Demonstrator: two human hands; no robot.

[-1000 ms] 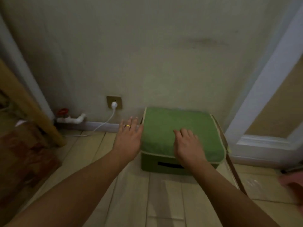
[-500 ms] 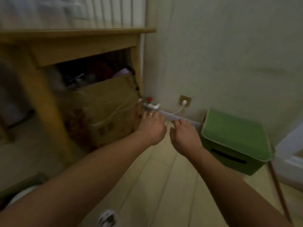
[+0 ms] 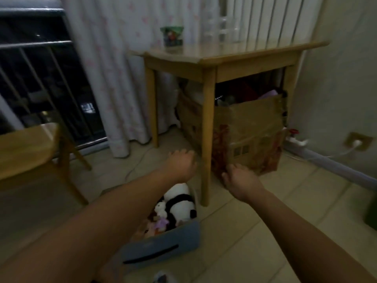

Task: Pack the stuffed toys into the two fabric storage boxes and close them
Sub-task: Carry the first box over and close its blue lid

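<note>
Reaching forward over the floor, both hands hold nothing. The left hand (image 3: 182, 164) hangs with loosely curled fingers in front of a wooden table leg, above the far end of the blue fabric storage box (image 3: 163, 245). The right hand (image 3: 240, 180) is just to the other side of that leg, fingers relaxed and pointing downward, apart from everything.

Below the left forearm the blue box stands open on the tiled floor (image 3: 255, 231), a dark slot handle on its near wall. Inside lie stuffed toys: a black-and-white panda (image 3: 180, 203) at the far end, a small white toy (image 3: 160, 208) beside it and a little purple one (image 3: 162, 222) nearer; others are too blurred to name. A sliver of green at the right edge of the view (image 3: 372, 211) may be the second box, though I cannot tell.

Beyond the hands stands the wooden surface (image 3: 224, 54) with a small green container (image 3: 172, 36) on top. Under it sits a taped cardboard carton (image 3: 251, 127) stuffed with items. Pale curtains (image 3: 114, 78) hang behind, a wooden stool (image 3: 26, 148) stands at left, and a wall socket (image 3: 358, 141) with a white plug is at right.
</note>
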